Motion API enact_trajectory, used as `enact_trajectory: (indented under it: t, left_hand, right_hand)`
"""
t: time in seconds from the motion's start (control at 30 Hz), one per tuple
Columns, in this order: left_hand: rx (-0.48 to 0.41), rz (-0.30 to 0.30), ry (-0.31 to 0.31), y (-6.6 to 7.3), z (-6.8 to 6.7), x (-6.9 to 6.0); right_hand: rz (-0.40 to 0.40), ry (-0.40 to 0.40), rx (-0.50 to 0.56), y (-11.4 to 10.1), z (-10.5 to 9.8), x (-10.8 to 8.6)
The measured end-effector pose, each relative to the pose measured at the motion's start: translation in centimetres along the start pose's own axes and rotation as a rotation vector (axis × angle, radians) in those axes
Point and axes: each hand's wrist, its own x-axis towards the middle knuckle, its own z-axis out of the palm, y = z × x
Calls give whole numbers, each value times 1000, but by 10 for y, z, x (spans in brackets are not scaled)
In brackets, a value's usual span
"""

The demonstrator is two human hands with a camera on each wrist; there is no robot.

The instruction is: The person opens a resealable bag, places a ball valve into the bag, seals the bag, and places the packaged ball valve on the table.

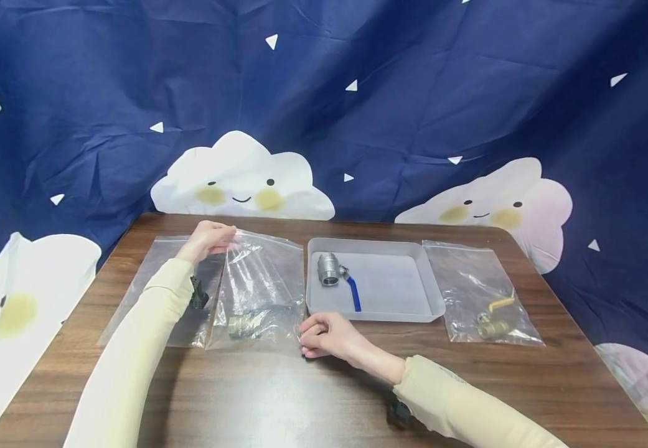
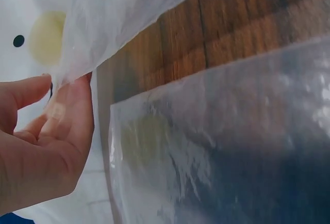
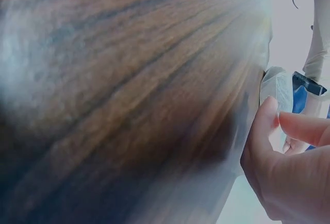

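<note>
My left hand (image 1: 210,241) pinches the upper left corner of a clear zip bag (image 1: 262,267), which is lifted a little off the table at that end. In the left wrist view, the fingers (image 2: 77,115) show through the plastic (image 2: 124,17). A brass-coloured valve (image 1: 243,325) lies in the bag's lower part, blurred by the plastic. At the bag's lower right corner, my right hand (image 1: 332,336) pinches the edge between thumb and fingers. The right wrist view shows this hand (image 3: 283,167) against the pale bag (image 3: 276,87).
A translucent tray (image 1: 391,286) right of the bag holds a steel ball valve (image 1: 328,269) with a blue lever. Farther right lies another zip bag (image 1: 452,274) with a yellow-handled brass valve (image 1: 493,328). Another bag (image 1: 150,280) lies under my left forearm on the wooden table (image 1: 279,398).
</note>
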Motion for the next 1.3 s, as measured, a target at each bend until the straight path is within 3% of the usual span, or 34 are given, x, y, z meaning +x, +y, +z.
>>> enact_trajectory:
  t: [0.3,0.47,0.63,0.83,1.1,1.3]
  left_hand:
    - [-24,20,35,-1,-10,-10]
    - [45,34,49,0,-22,-19]
    - [28,47,52,1,-34,-28]
    - [38,75,68,-8,-52,-38]
    - [206,119,168,-18,-79,-48]
    - [246,124,209,-24,-95,-52]
  right_hand:
    - [-2,1,-15,-3,-2,-9]
    - [-41,-16,-47,-12,1,-11]
    - [-74,-50,-73,-25,8,-10]
    - [-104,-92,-64,-43,25,-2]
    - [-108,-187,-61,-58,54,20]
    - [-110,-207,-29,-61,81,39]
